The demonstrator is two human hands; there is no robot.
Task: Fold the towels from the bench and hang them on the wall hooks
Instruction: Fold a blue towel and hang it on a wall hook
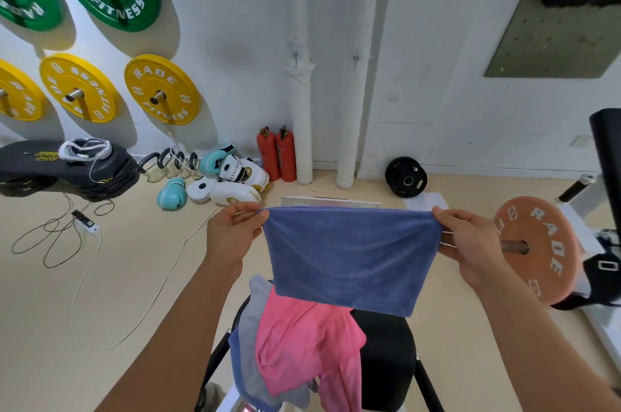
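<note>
Both arms outstretched: left hand (235, 230) and right hand (470, 240) pinch the blue towel (349, 257) taut, fingers clamped on its 9 and 3 o'clock corners.

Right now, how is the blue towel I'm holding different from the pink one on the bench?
The blue towel hangs flat and stretched, pinched at its top corners by the left hand and right hand; the pink towel lies crumpled and untouched. The blue towel is held up in the air, while the pink towel rests on the black bench over other cloths. Both look like soft cloth.
</note>
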